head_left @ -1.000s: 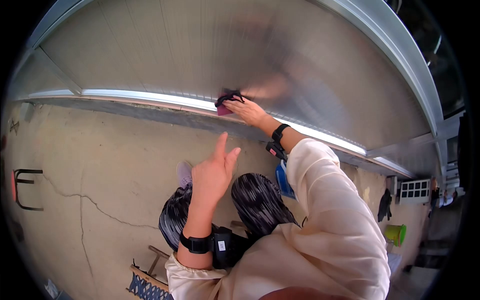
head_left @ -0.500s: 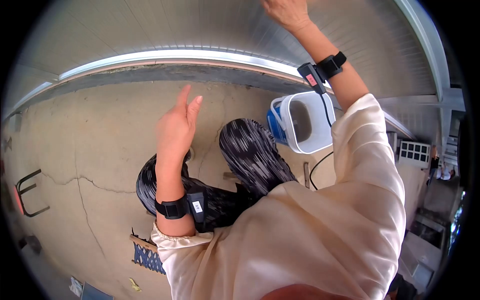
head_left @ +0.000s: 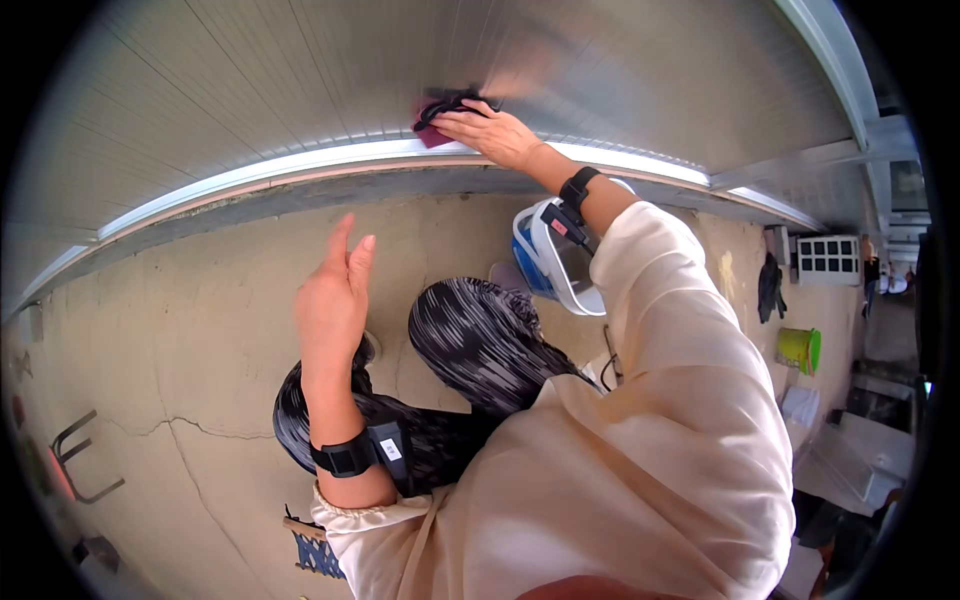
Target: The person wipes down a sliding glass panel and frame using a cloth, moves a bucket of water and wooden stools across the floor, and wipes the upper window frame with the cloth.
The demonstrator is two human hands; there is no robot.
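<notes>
My right hand [head_left: 492, 133] presses a dark maroon and black cloth [head_left: 437, 125] against the lower part of a ribbed metal panel [head_left: 300, 75], just above its pale bottom rail. The fingers lie over the cloth and hide part of it. My left hand [head_left: 333, 308] hangs in the air above my left knee, with index finger and thumb stretched apart and nothing between them. Its other fingers are mostly hidden. Under my right forearm stands a white and blue bucket [head_left: 540, 262], partly covered by the arm and sleeve.
A green bucket [head_left: 797, 350] and a dark hanging cloth or glove [head_left: 770, 288] are at the right. A metal-legged stool or chair [head_left: 85, 460] lies at the far left. Behind my left elbow is a woven seat [head_left: 315, 553]. The concrete floor [head_left: 180, 340] is cracked.
My right hand has come down and left along the panel, and the cloth now shows under it. The view has shifted, bringing the green bucket into sight. My left hand keeps its pose.
</notes>
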